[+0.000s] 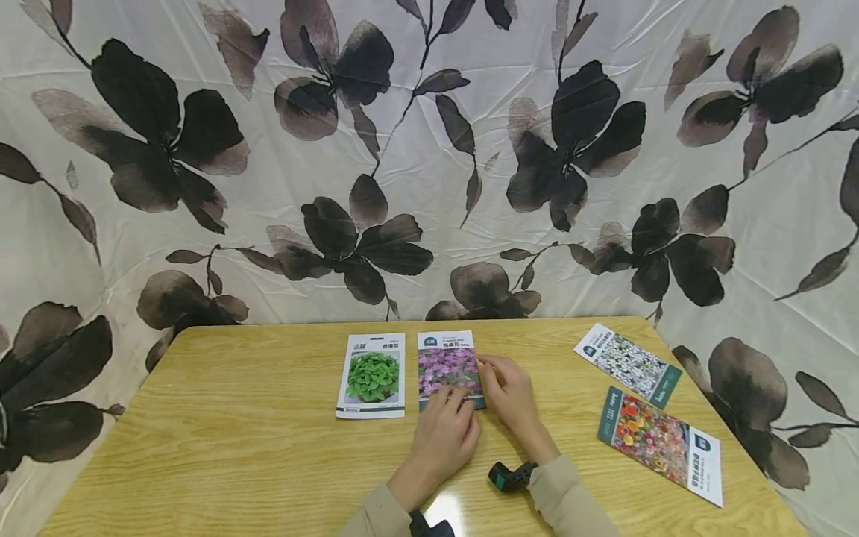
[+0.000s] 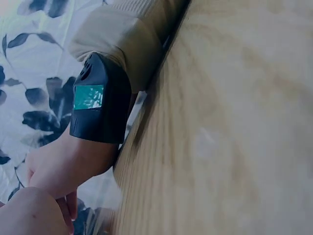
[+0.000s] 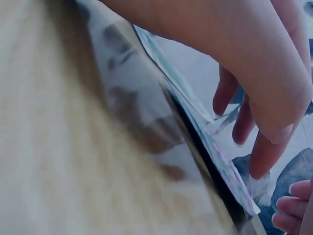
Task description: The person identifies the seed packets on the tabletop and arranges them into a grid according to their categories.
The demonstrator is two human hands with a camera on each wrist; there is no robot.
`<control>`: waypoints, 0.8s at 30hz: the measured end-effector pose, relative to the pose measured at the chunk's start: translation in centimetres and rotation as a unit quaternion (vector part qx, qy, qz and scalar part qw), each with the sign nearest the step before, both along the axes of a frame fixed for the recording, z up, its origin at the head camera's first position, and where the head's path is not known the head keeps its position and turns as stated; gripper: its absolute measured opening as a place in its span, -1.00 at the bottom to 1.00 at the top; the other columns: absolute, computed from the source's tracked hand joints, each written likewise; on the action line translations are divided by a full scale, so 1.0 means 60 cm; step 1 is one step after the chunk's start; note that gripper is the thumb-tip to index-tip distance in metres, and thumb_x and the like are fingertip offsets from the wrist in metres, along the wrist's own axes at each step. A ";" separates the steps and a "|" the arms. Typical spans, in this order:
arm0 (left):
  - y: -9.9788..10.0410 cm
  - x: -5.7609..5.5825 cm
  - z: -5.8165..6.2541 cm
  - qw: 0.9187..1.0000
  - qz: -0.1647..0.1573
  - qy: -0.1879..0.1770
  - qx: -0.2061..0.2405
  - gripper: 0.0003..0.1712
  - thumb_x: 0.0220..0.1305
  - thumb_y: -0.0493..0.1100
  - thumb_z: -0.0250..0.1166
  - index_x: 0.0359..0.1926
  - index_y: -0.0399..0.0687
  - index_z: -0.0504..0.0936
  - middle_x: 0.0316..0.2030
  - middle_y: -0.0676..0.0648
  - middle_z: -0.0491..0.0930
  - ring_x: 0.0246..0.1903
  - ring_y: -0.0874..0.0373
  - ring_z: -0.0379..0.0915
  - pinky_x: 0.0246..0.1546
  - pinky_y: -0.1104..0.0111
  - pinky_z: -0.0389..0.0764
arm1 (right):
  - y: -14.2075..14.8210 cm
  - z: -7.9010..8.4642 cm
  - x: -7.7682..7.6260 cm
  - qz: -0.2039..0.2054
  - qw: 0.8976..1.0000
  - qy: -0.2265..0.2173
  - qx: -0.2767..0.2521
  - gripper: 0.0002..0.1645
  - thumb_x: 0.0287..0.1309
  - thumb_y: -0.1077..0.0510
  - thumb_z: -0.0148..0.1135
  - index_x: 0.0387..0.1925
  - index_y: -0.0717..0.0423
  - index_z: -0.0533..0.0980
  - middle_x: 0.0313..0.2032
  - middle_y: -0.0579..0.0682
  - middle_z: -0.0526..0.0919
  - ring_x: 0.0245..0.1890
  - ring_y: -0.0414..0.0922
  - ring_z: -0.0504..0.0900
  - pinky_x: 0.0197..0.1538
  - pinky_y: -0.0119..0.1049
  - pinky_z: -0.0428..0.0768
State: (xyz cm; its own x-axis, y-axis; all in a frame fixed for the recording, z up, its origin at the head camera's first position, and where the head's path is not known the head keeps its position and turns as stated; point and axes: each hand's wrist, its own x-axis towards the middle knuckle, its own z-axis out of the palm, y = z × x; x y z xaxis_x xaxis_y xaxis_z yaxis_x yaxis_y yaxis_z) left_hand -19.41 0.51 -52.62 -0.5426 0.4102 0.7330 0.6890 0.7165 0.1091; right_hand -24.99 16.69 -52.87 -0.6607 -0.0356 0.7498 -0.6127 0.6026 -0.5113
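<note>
A seed packet with purple flowers point(image 1: 448, 365) lies flat at the table's far middle. My left hand point(image 1: 443, 432) rests its fingers on the packet's lower part. At the packet's right edge, my right hand point(image 1: 511, 391) touches with its fingertips. In the right wrist view, the right hand's fingers point(image 3: 252, 115) reach over the packet's edge point(image 3: 208, 142), and left fingertips point(image 3: 293, 208) show at the lower right. Just left lies a packet with green leaves point(image 1: 373, 377), apart from the purple one. The left wrist view catches the right hand point(image 2: 56, 164) behind the left one.
On the right side lie a white-flower packet point(image 1: 629, 364) and, closer to me, a mixed-flower packet point(image 1: 661, 444), both slanted. The wooden table point(image 1: 221, 432) ends at a floral cloth point(image 1: 470, 246). Black wrist cameras point(image 1: 511, 477) sit at both cuffs.
</note>
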 end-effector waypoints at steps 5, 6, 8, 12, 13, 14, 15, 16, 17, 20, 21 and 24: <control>0.011 0.012 0.001 1.000 -0.018 0.000 -0.018 -0.89 0.18 -0.19 0.25 -0.42 -0.08 0.67 -0.21 -0.08 0.63 -0.18 0.00 0.51 -0.21 0.22 0.59 | 0.011 -0.001 0.019 0.008 1.000 -0.005 -0.017 -0.83 0.23 0.39 0.23 -0.21 0.25 0.70 -0.24 0.07 0.75 -0.18 0.01 0.72 -0.09 -0.27 0.64; 0.014 0.016 0.001 1.000 -0.022 0.000 -0.020 -0.90 0.17 -0.19 0.26 -0.41 -0.09 0.67 -0.21 -0.07 0.62 -0.19 0.01 0.51 -0.22 0.22 0.58 | 0.014 -0.001 0.022 0.010 1.000 -0.003 -0.019 -0.83 0.22 0.40 0.23 -0.21 0.25 0.70 -0.24 0.07 0.76 -0.18 0.01 0.72 -0.07 -0.32 0.62; 0.021 0.023 0.001 0.999 -0.027 -0.001 -0.024 -0.90 0.17 -0.19 0.27 -0.40 -0.09 0.68 -0.21 -0.06 0.63 -0.19 0.02 0.51 -0.21 0.24 0.58 | 0.018 -0.003 0.031 0.013 1.000 -0.002 -0.019 -0.82 0.21 0.41 0.24 -0.22 0.24 0.70 -0.25 0.05 0.76 -0.19 0.00 0.72 -0.04 -0.43 0.58; 0.037 0.038 0.000 0.999 -0.038 0.000 -0.033 -0.90 0.17 -0.17 0.26 -0.39 -0.07 0.67 -0.20 -0.04 0.63 -0.18 0.04 0.49 -0.21 0.27 0.56 | 0.030 -0.004 0.050 0.019 1.000 -0.003 -0.014 -0.80 0.20 0.42 0.25 -0.20 0.23 0.70 -0.23 0.04 0.76 -0.19 -0.01 0.72 -0.02 -0.52 0.54; 0.040 0.041 0.000 0.998 -0.043 -0.001 -0.035 -0.90 0.17 -0.16 0.25 -0.39 -0.06 0.67 -0.20 -0.04 0.63 -0.18 0.04 0.49 -0.19 0.28 0.56 | 0.034 -0.004 0.055 0.019 1.000 -0.004 -0.013 -0.80 0.20 0.43 0.24 -0.19 0.23 0.70 -0.23 0.04 0.75 -0.19 -0.01 0.72 -0.01 -0.53 0.53; 0.043 0.044 -0.001 0.998 -0.046 0.002 -0.038 -0.89 0.17 -0.15 0.24 -0.40 -0.06 0.67 -0.20 -0.04 0.63 -0.17 0.04 0.49 -0.19 0.28 0.56 | 0.038 -0.003 0.060 0.017 1.000 -0.002 -0.012 -0.79 0.20 0.43 0.24 -0.19 0.24 0.70 -0.23 0.05 0.75 -0.19 0.00 0.72 0.00 -0.54 0.52; 0.046 0.047 -0.001 0.998 -0.050 0.003 -0.038 -0.89 0.17 -0.15 0.24 -0.40 -0.05 0.67 -0.20 -0.03 0.63 -0.17 0.04 0.49 -0.18 0.28 0.56 | 0.042 -0.002 0.065 0.018 1.000 -0.001 -0.014 -0.78 0.19 0.45 0.23 -0.18 0.25 0.69 -0.22 0.06 0.75 -0.18 0.01 0.72 0.00 -0.56 0.51; 0.048 0.049 -0.002 0.998 -0.055 0.003 -0.038 -0.89 0.16 -0.15 0.24 -0.41 -0.05 0.67 -0.21 -0.03 0.63 -0.17 0.04 0.49 -0.18 0.28 0.56 | 0.046 -0.001 0.070 0.017 1.000 0.001 -0.016 -0.78 0.19 0.46 0.23 -0.18 0.25 0.69 -0.22 0.06 0.75 -0.18 0.01 0.72 0.01 -0.57 0.50; 0.050 0.051 -0.002 0.998 -0.058 0.006 -0.039 -0.89 0.15 -0.16 0.24 -0.42 -0.05 0.67 -0.22 -0.03 0.63 -0.17 0.04 0.50 -0.18 0.29 0.56 | 0.051 0.000 0.075 0.019 1.000 0.005 -0.019 -0.77 0.18 0.47 0.22 -0.18 0.26 0.69 -0.22 0.07 0.75 -0.19 0.02 0.72 0.01 -0.58 0.50; 0.054 0.056 -0.002 0.997 -0.062 0.012 -0.043 -0.90 0.14 -0.16 0.25 -0.43 -0.02 0.67 -0.23 -0.02 0.64 -0.19 0.07 0.49 -0.23 0.32 0.55 | 0.065 0.003 0.091 0.024 0.999 0.025 -0.024 -0.72 0.15 0.52 0.21 -0.18 0.25 0.69 -0.23 0.07 0.75 -0.21 0.03 0.72 0.00 -0.59 0.50; 0.055 0.057 -0.002 0.997 -0.063 0.012 -0.045 -0.90 0.14 -0.16 0.25 -0.44 -0.01 0.67 -0.24 -0.02 0.64 -0.20 0.08 0.49 -0.25 0.34 0.54 | 0.071 0.003 0.096 0.024 0.999 0.032 -0.024 -0.70 0.13 0.54 0.21 -0.17 0.24 0.69 -0.23 0.06 0.75 -0.21 0.03 0.72 -0.01 -0.59 0.51; 0.059 0.061 -0.001 0.997 -0.066 0.005 -0.048 -0.89 0.16 -0.16 0.24 -0.42 -0.01 0.69 -0.22 -0.01 0.64 -0.20 0.11 0.48 -0.27 0.38 0.52 | 0.088 0.005 0.109 0.022 0.998 0.058 -0.020 -0.63 0.05 0.58 0.23 -0.17 0.22 0.70 -0.24 0.06 0.75 -0.23 0.03 0.72 -0.02 -0.58 0.52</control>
State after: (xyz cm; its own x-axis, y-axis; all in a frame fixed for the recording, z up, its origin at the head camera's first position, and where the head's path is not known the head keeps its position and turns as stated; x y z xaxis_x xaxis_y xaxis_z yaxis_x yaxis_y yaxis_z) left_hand -15.77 4.02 -52.69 -0.4715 0.5462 0.6923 0.7789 0.6261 0.0365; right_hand -18.43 21.96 -52.58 -0.5671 -0.0313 0.8230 -0.6949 0.5546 -0.4577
